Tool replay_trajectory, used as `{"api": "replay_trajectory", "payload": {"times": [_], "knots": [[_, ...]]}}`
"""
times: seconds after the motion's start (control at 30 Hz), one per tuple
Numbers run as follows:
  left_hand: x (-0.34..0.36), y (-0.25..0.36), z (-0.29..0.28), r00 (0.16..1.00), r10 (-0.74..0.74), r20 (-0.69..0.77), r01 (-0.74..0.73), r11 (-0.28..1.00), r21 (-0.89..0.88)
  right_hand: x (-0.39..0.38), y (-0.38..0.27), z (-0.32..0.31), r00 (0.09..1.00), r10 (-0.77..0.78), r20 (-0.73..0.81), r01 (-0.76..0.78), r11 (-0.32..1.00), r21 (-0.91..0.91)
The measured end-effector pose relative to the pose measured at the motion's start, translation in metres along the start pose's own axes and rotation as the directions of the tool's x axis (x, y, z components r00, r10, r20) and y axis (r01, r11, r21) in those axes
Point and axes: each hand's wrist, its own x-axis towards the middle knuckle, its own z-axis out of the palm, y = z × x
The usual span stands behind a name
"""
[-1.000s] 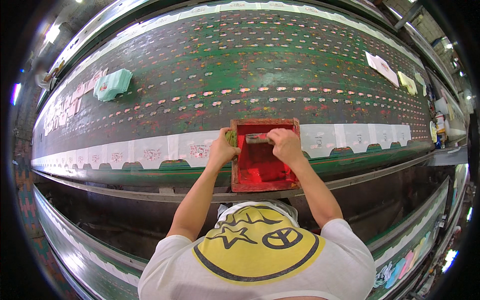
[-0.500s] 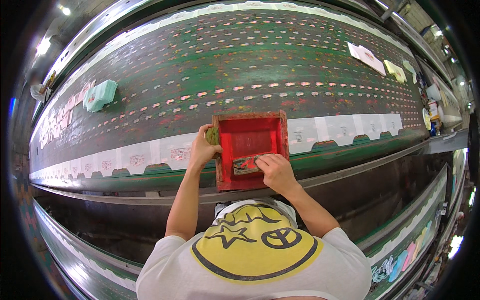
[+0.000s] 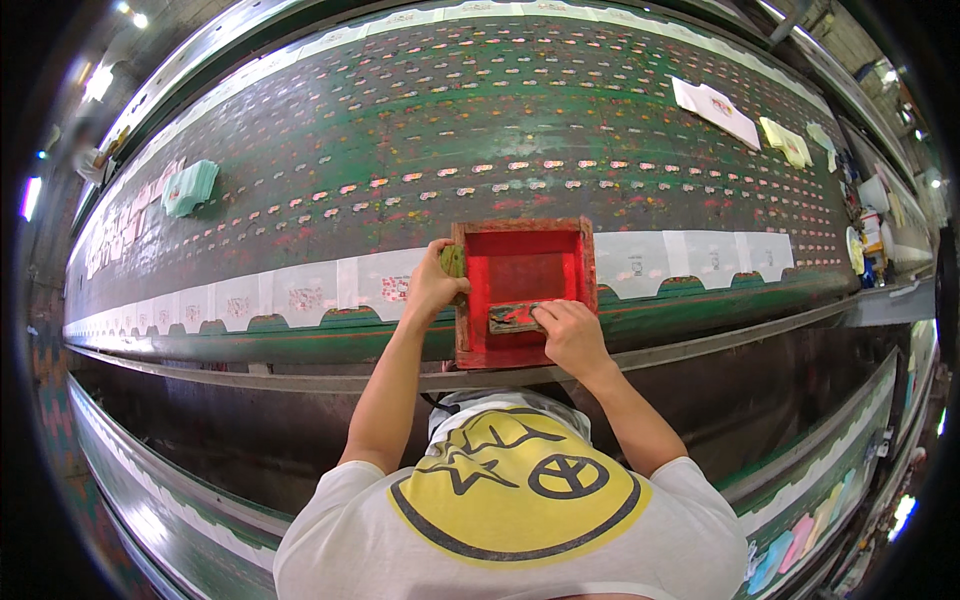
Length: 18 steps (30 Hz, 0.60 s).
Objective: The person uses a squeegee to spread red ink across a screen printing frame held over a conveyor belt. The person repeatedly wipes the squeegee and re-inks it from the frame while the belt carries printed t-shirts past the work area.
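Observation:
A wooden screen-printing frame (image 3: 585, 255), its inside coated red, rests over a row of white cloth pieces (image 3: 633, 263) along the table's near edge. My left hand (image 3: 437, 283) is closed round the left side of the frame, thumb over the rim beside a yellow-green patch. Inside, at the frame's near end, my right hand (image 3: 574, 332) grips a flat squeegee (image 3: 510, 318) smeared with red. Its fingertips curl over the squeegee's right end. Cloth left of the frame carries small reddish prints; pieces to the right bear fainter dark marks. The cloth directly beneath the frame is hidden.
The long green-grey table (image 3: 480, 130) is spotted with rows of ink marks. A pale green cloth stack (image 3: 190, 188) lies far left, white cloth (image 3: 716, 110) and yellow cloth (image 3: 785, 143) far right. A metal rail (image 3: 300, 382) runs along the near edge. Another person (image 3: 88, 160) stands far left.
The frame has shifted right along the cloth row by about one piece, with both hands still on it and the squeegee. Another reddish print now shows to its left.

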Motion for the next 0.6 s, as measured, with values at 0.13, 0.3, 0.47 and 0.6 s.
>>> {"api": "replay_trajectory", "payload": {"times": [0.13,0.3,0.47,0.6], "knots": [[0.007,-0.007,0.007,1.0,-0.009,-0.016,0.01,0.999,0.053,-0.003,0.011,-0.001,0.999,-0.007,0.031,0.005,0.999,0.04],[0.004,-0.001,0.008,0.998,-0.038,-0.045,0.044,0.991,0.125,-0.005,0.01,-0.002,1.0,-0.007,0.02,0.005,0.997,0.071],[0.003,0.01,0.01,0.998,-0.064,-0.001,0.064,0.995,0.081,-0.007,0.012,-0.003,0.999,-0.016,0.041,0.014,0.998,0.067],[0.001,0.002,0.011,0.999,-0.001,-0.051,0.009,0.987,0.162,-0.011,0.01,-0.01,0.996,-0.043,0.078,0.038,0.997,0.063]]}}
